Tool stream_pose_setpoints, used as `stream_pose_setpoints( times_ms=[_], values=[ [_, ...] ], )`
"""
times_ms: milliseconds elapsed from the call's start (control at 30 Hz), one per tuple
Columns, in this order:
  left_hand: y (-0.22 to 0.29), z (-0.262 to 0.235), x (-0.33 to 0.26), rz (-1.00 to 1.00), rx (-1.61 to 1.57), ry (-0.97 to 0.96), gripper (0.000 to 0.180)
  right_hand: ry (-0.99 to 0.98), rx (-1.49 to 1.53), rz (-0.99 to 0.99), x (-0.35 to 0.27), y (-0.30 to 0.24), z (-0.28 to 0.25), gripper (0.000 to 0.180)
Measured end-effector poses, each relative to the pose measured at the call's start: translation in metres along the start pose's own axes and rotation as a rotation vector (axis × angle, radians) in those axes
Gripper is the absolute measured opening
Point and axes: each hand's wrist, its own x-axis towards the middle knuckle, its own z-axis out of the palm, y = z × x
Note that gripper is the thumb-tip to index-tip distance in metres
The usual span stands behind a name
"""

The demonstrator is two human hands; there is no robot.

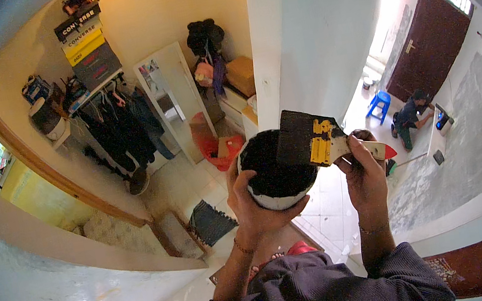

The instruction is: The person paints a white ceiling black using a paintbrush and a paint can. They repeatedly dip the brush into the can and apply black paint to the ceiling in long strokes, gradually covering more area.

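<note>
My left hand is wrapped around a round whitish tub, whose inside looks black. Whether there is paint in it I cannot tell. A wide flat paintbrush is gripped by its pale, red-tipped handle in my right hand. Its dark bristle end points left, over the tub's right rim, and hides part of the opening. Yellow marking shows on the brush near the handle. Whether bristles and rim touch is not clear.
A white wall edge rises just beyond the brush. Left of it are a leaning mirror, hanging clothes, stacked shoe boxes, a red bag and a dark mat. At right, a person crouches near a blue stool.
</note>
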Motion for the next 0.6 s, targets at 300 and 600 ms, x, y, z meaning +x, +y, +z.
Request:
stream_pose_setpoints(
  times_ms=[300,600],
  values=[
    [-0.019,-0.042,-0.053,-0.050,-0.010,0.060,0.104,-0.039,0.293,-0.304,0.036,-0.017,0.067,0.023],
    [-0.036,-0.040,-0.076,-0.172,0.011,0.192,0.105,0.010,0.450,-1.104,0.196,-0.145,0.171,0.033]
  ],
)
